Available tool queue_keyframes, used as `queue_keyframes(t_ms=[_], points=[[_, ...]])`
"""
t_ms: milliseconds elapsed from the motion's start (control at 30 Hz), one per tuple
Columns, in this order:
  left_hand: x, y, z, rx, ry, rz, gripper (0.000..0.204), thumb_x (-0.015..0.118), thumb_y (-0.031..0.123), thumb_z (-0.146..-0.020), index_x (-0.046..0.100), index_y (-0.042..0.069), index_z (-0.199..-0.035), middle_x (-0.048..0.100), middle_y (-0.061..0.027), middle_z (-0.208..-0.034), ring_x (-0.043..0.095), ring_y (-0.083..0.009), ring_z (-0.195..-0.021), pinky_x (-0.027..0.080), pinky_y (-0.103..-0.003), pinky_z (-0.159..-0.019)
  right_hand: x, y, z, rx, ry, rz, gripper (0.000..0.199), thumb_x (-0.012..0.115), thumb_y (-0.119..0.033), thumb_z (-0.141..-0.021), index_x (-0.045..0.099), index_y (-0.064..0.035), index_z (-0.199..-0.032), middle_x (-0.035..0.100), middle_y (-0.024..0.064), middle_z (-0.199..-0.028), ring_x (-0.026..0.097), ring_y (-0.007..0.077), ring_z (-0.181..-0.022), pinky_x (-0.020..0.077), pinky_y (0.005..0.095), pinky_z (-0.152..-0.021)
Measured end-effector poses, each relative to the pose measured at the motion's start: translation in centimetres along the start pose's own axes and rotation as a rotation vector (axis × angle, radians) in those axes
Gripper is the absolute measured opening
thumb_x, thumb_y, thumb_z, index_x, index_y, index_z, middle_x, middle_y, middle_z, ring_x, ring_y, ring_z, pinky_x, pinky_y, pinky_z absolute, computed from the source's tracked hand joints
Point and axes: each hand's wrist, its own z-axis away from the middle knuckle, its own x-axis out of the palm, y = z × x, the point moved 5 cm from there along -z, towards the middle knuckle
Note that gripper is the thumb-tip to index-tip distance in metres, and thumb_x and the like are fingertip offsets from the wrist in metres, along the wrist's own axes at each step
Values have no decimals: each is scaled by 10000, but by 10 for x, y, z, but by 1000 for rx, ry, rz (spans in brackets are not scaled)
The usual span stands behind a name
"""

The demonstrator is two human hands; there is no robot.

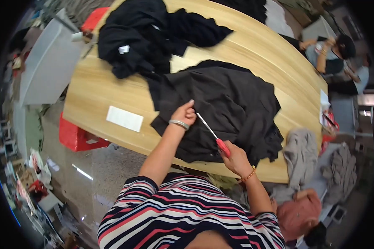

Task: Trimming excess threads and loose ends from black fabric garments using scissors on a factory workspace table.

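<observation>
In the head view, we see the risk in the blade tip: the red-handled scissors with long pale blades (212,135) point straight at our left hand (184,114), so a slip, or the loose black fabric garment (228,103) bunching, could nick a finger or cut astray. Our right hand (235,158) is wrapped around the red handles near the garment's front edge. Our left hand pinches a fold of the garment just beyond the blades. The garment lies spread on the pale wooden table (95,91).
</observation>
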Motion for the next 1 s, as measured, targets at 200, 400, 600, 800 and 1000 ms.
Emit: queue_keyframes(t_ms=[200,400,600,800,1000], points=[[12,8,-14,-13,-205,126,96,688,52,-833,595,70,-821,542,10,-672,544,-109,-619,421,-187,-460,0,12,3,50,38,18,218,608,-163,-849,536,-77,-1036,608,185,-793,600,382,-768,475,463,-697],[12,6,-18,-21,-200,-89,130,720,102,-826,591,103,-811,556,25,-696,542,-115,-624,396,-213,-486,-3,9,-1,98,42,20,198,596,-166,-858,536,-66,-1018,621,194,-801,609,384,-783,479,465,-700],[-1,12,-24,233,-103,-516,124,711,96,-832,588,112,-833,615,16,-771,566,-98,-676,465,-272,-643,-7,9,-4,246,-43,175,205,593,-233,-869,559,-51,-957,628,207,-715,626,401,-722,485,488,-662],[13,24,-22,369,-175,-631,106,705,61,-828,602,84,-819,641,-4,-786,587,-88,-678,474,-220,-651,-15,-5,-13,209,-57,164,224,594,-257,-870,565,-35,-891,625,211,-695,629,397,-708,490,488,-660],[19,25,-15,506,-183,-771,127,719,44,-810,597,68,-784,611,20,-720,529,-52,-620,421,-194,-605,-14,-7,-24,192,-37,169,220,598,-257,-867,565,-40,-892,625,206,-691,631,395,-708,492,490,-663]])
